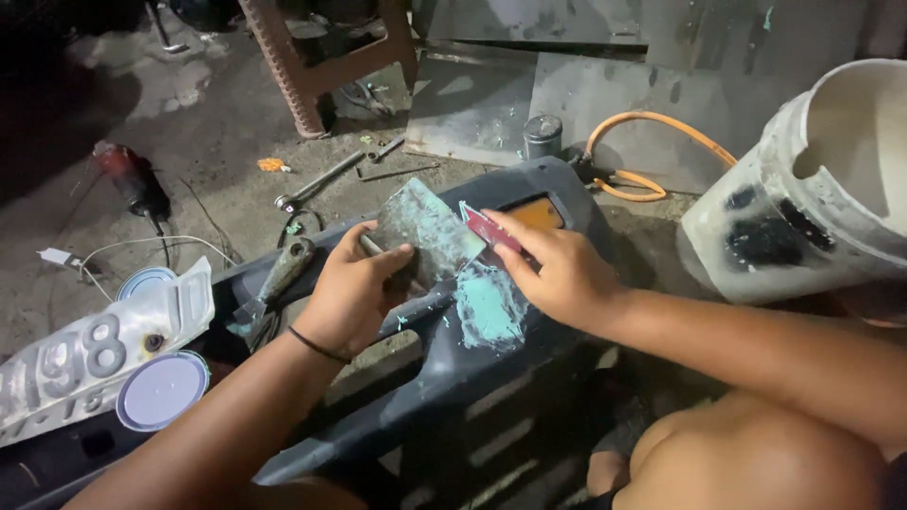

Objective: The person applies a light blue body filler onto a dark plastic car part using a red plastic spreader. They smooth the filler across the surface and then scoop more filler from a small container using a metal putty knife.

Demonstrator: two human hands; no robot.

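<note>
Bare knee lowest in frame, at right. Both forearms reach forward over a dark grey plastic panel lying across the floor.

Left hand: fingers closed around a flat metal plate, thumb on top, plate tilted up off the panel. Plate face is dull grey-green, smeared and streaky, edges roughly square.

Right hand: fingers pinched on a small red card, its edge touching the plate's right side. Just below the card, a patch of pale teal putty is spread on the panel; small teal flecks nearby. An orange inset shows on the panel behind the right hand.

Surroundings: white bucket with black stains at right; orange hose behind it; two round white lids and a bent white plate at left; wrench and red power tool on the floor; brown stool at top.
</note>
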